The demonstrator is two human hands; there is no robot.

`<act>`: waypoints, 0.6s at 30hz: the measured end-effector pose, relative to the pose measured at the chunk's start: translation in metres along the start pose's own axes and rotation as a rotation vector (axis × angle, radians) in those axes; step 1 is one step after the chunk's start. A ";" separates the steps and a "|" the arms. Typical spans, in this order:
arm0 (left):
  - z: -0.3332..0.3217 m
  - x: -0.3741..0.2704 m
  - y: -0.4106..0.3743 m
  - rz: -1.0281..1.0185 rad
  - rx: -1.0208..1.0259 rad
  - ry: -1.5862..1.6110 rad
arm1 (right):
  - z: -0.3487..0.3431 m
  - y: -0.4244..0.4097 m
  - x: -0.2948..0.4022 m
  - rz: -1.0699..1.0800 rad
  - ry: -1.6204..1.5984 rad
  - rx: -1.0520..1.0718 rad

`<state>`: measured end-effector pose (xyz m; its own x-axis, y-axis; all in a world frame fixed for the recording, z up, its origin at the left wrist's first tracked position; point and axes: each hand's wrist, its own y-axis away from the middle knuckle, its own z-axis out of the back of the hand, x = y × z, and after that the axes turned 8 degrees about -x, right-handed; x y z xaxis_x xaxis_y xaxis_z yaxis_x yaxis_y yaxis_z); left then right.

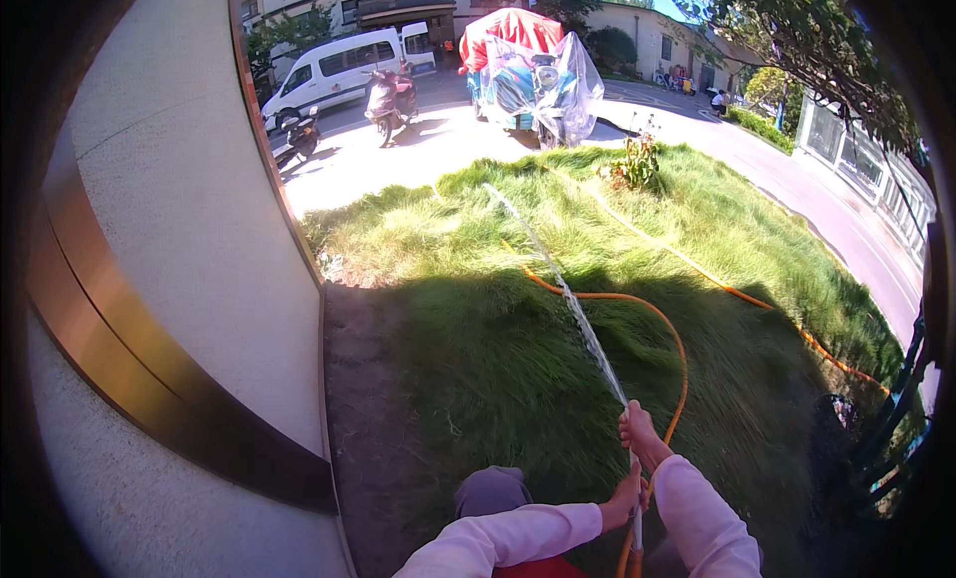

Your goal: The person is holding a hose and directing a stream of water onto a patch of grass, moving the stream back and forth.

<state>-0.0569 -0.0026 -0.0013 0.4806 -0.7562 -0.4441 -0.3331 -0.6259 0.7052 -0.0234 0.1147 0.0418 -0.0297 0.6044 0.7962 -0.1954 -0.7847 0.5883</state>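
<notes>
My right hand (642, 432) is closed around the front end of a pale pipe (637, 532). Lower down, my left hand (626, 500) wraps the same pipe, close behind the right one. A jet of water (590, 337) streams out past my right hand, forward and to the left over long green grass (515, 354). The pipe's lower end meets an orange hose (683, 361), which loops across the grass to the right of the jet. My hands partly hide the pipe and its outlet.
A pale wall (202, 227) with a metal band (187, 384) stands close on my left. A second stretch of orange hose (702, 270) crosses the grass at right. Beyond are a plastic-covered vehicle (541, 92), a scooter (390, 104) and a white van (340, 66). Branches (829, 63) overhang the right.
</notes>
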 end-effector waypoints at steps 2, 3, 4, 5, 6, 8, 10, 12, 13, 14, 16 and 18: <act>0.001 0.001 -0.002 0.001 -0.022 -0.002 | -0.003 0.001 0.000 -0.009 -0.001 0.018; 0.001 0.001 -0.003 0.005 -0.029 -0.004 | -0.003 0.001 -0.001 -0.015 -0.002 0.023; 0.001 0.001 -0.004 0.002 -0.032 -0.005 | -0.004 0.000 -0.001 -0.026 -0.022 0.018; 0.002 0.002 -0.005 0.000 -0.036 -0.006 | -0.005 -0.002 -0.001 -0.037 -0.042 0.013; 0.002 0.003 -0.006 0.000 -0.039 -0.006 | -0.005 -0.003 -0.002 -0.050 -0.060 0.008; 0.004 0.006 -0.008 -0.009 -0.012 0.012 | -0.003 -0.012 -0.008 -0.043 -0.026 0.059; 0.006 0.008 -0.007 -0.016 0.001 0.024 | -0.007 -0.007 -0.008 -0.038 0.011 0.059; 0.005 0.006 -0.006 -0.032 0.003 0.029 | -0.010 -0.002 -0.003 -0.024 0.052 0.008; 0.004 0.005 -0.003 -0.036 -0.003 0.029 | -0.011 -0.003 -0.004 -0.022 0.053 0.015; 0.004 0.003 -0.001 -0.040 -0.008 0.029 | -0.011 -0.004 -0.006 -0.019 0.054 0.021; 0.004 0.002 0.001 -0.038 -0.021 0.026 | -0.012 -0.006 -0.006 -0.015 0.057 0.023; 0.004 0.002 -0.001 -0.022 -0.041 0.023 | -0.012 -0.008 -0.007 -0.019 0.060 0.017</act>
<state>-0.0585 -0.0045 -0.0049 0.5058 -0.7375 -0.4474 -0.2890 -0.6336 0.7176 -0.0333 0.1180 0.0298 -0.0851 0.6257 0.7754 -0.1800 -0.7751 0.6057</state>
